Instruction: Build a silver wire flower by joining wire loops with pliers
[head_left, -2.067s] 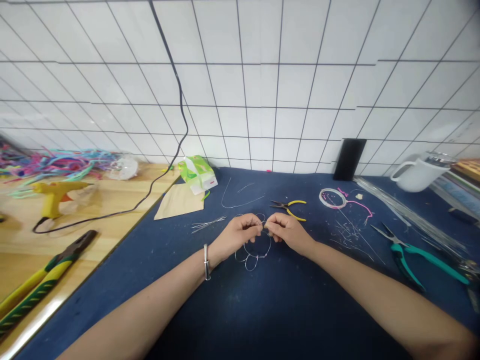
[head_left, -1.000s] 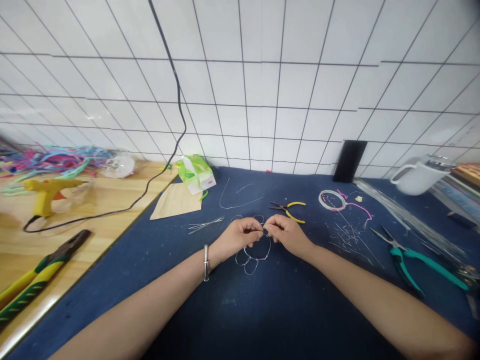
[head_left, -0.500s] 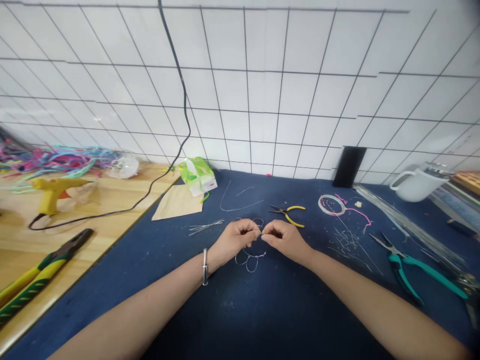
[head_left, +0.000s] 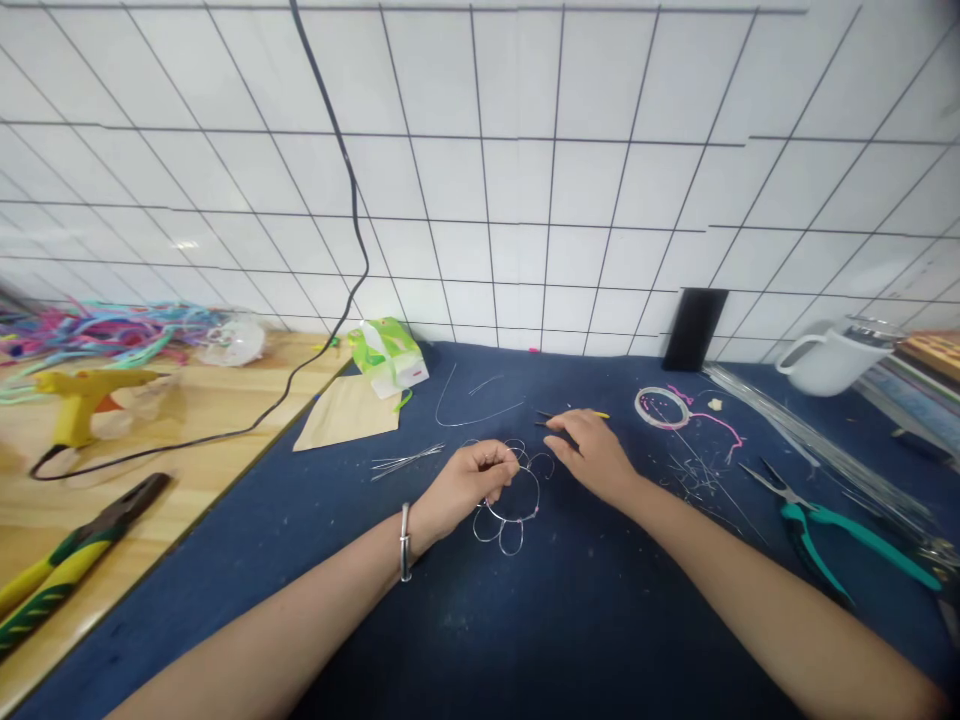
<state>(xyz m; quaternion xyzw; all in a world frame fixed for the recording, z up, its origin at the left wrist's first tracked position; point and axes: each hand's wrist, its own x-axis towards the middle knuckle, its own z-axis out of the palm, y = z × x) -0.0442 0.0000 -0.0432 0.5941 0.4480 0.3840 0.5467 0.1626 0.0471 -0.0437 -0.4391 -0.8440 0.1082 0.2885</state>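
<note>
My left hand [head_left: 474, 482] pinches a thin wire flower frame [head_left: 538, 497] at its left side. The frame is a ring with several rounded loops around it, and a small pink bit shows on its right edge. Beyond the ring, my right hand [head_left: 598, 456] hovers with thumb and fingers apart, over the small yellow-handled pliers [head_left: 544, 414]. Most of those pliers is hidden behind that hand; the dark jaws and a yellow handle end peek out. Whether the fingers touch them I cannot tell.
Cut wires [head_left: 409, 462] and a bent wire [head_left: 465, 424] lie on the dark blue cloth. Rightward are a ring with pink cord [head_left: 639, 408], wire scraps [head_left: 694, 478], teal pliers [head_left: 862, 545] and a white mug [head_left: 832, 362]. A yellow glue gun [head_left: 75, 405] and large pliers [head_left: 97, 535] lie left.
My right hand has let go of the wire frame and moved up and right over the yellow-handled pliers, its fingers parting. My left hand still holds the frame, now more exposed.
</note>
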